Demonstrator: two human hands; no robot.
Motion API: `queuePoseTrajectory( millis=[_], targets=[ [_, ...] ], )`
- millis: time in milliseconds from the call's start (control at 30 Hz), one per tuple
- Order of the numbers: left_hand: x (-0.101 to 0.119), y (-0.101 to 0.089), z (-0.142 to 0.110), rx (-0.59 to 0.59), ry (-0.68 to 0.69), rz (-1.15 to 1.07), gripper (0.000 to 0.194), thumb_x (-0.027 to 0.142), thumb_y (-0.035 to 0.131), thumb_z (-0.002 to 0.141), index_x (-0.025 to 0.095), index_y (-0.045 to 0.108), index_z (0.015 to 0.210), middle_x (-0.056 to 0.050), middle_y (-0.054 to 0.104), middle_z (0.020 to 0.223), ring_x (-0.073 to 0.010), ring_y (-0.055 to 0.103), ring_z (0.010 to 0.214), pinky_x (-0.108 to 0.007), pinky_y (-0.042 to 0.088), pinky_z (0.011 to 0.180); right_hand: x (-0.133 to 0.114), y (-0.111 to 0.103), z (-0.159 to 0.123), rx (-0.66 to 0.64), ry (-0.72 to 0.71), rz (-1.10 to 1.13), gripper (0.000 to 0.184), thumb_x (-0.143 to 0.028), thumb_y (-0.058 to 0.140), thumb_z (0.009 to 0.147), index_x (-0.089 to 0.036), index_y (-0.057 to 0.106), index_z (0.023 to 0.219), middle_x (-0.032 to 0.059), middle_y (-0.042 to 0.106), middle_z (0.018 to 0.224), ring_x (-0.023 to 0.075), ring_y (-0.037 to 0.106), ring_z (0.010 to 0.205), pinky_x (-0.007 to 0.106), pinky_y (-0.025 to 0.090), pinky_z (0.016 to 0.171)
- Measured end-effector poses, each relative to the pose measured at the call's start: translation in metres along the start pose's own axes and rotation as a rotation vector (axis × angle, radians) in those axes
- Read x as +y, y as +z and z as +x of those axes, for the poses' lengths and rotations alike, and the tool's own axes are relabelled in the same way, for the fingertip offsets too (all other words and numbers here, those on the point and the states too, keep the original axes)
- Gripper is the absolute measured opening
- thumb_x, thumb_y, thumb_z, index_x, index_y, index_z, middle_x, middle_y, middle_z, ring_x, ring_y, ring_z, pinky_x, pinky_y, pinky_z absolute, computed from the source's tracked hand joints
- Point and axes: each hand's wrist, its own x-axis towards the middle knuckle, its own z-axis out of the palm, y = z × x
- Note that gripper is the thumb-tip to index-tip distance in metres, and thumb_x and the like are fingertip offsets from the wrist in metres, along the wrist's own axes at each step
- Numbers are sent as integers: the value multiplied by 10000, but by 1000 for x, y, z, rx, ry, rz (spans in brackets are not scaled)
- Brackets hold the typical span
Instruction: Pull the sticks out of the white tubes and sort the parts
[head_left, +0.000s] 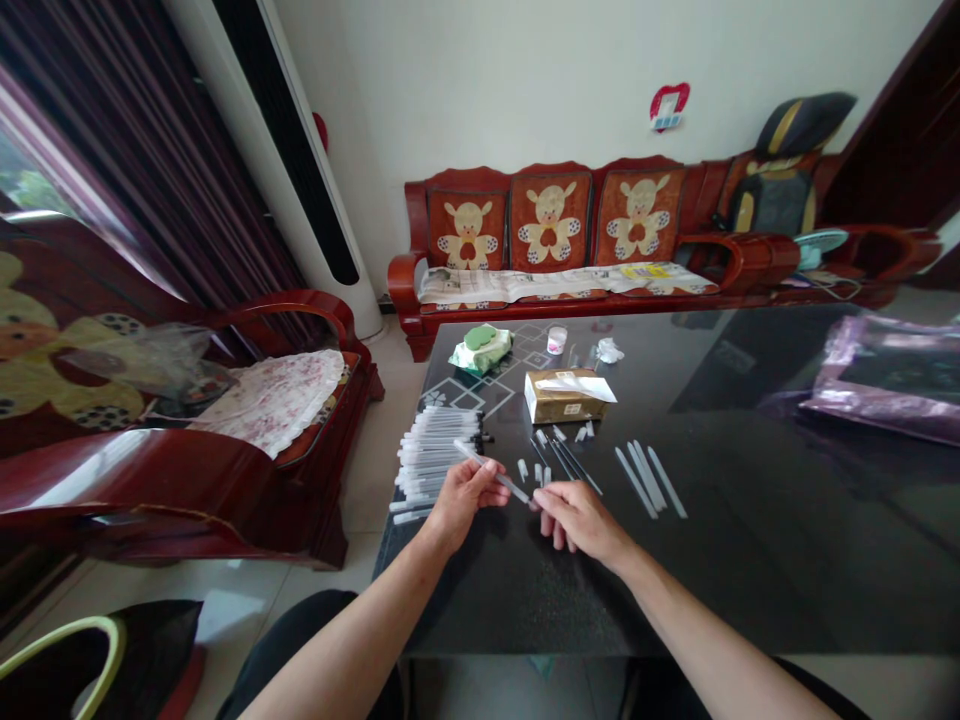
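My left hand point(463, 502) is closed around a slim translucent white pen barrel point(514, 488), which slants down to the right above the table. At the barrel's lower end, the thumb and fingertips of my right hand point(583, 518) are pinched together; what they grip there is too small to tell. Left of the hands lies a stacked row of similar pens point(435, 455) with dark tips. Small whitish caps point(523, 469) and several thin dark rods, perhaps refills point(576, 466), lie just beyond my hands. Several loose translucent barrels point(641, 480) rest to the right.
The dark glossy table point(750, 560) carries a tissue box point(566, 405), a green wipes pack point(481, 350), a small cup point(556, 341), crumpled tissue point(609, 350) and a purple plastic package point(892, 385) at right. A wooden armchair point(300, 500) stands left, a sofa point(555, 230) behind.
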Motion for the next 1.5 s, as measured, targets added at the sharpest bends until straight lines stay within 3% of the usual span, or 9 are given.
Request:
queuePoseTrajectory(
  millis=[167, 300, 500, 600, 767, 900, 1133, 1367, 1500],
  targets=[
    [1, -1, 1, 7, 3, 13, 387, 460, 678, 733, 97, 638, 861, -69, 677, 689, -117, 628, 582, -218, 510, 584, -5, 9, -7, -103, 1, 109, 382, -469, 440, 831, -129, 613, 820, 23, 633, 597, 95, 547, 403, 162, 331, 318],
    [16, -14, 9, 88, 78, -12, 363, 435, 693, 724, 96, 630, 838, -53, 664, 665, -110, 624, 573, -209, 511, 570, -5, -17, -9, -117, 12, -3, 287, -400, 499, 802, -142, 620, 770, 18, 635, 587, 97, 549, 407, 169, 347, 336],
    [36, -38, 19, 297, 277, -129, 311, 384, 705, 719, 107, 617, 829, -11, 635, 650, -87, 620, 591, -195, 522, 604, 3, -66, -9, 228, 63, -475, 289, -289, 464, 814, -166, 583, 581, 32, 597, 525, 109, 528, 435, 218, 328, 438],
    [33, -34, 17, 256, 217, -108, 316, 379, 712, 714, 100, 624, 835, -22, 638, 655, -94, 621, 593, -197, 522, 594, 6, -69, -8, 380, 113, -801, 317, -236, 482, 798, -171, 533, 492, 62, 604, 563, 142, 563, 557, 243, 286, 493],
    [22, -17, 9, 109, 82, -25, 361, 418, 712, 710, 88, 652, 845, -39, 639, 653, -102, 605, 568, -218, 518, 591, 6, -61, -8, 388, 197, -955, 297, -284, 502, 811, -174, 573, 545, 79, 644, 657, 172, 600, 655, 256, 264, 510],
    [16, -4, 1, -15, 53, 44, 335, 418, 679, 746, 99, 674, 848, -29, 617, 627, -96, 575, 552, -214, 492, 560, -4, -49, -9, 376, 47, -693, 324, -409, 464, 849, -178, 610, 675, 67, 641, 649, 169, 607, 632, 249, 341, 528],
    [5, 19, -12, -213, 5, 121, 308, 382, 707, 722, 96, 706, 838, -17, 589, 604, -67, 475, 487, -184, 379, 444, -20, 6, -14, -169, 75, 339, 445, -563, 465, 821, -133, 571, 867, 18, 624, 605, 120, 561, 420, 213, 409, 378],
    [18, 6, -3, -38, 78, -41, 317, 360, 701, 734, 129, 688, 951, -27, 625, 742, -62, 519, 546, -182, 417, 511, -17, 11, -16, -271, 128, 507, 395, -501, 546, 801, -111, 593, 845, 7, 619, 549, 81, 512, 349, 161, 362, 322],
    [17, 8, -6, -93, 53, 1, 322, 360, 714, 722, 110, 694, 923, -44, 639, 738, -67, 521, 536, -198, 424, 528, -19, 15, -16, -298, 142, 602, 475, -547, 473, 834, -100, 603, 925, 21, 628, 537, 79, 483, 312, 157, 323, 294]
  ],
)
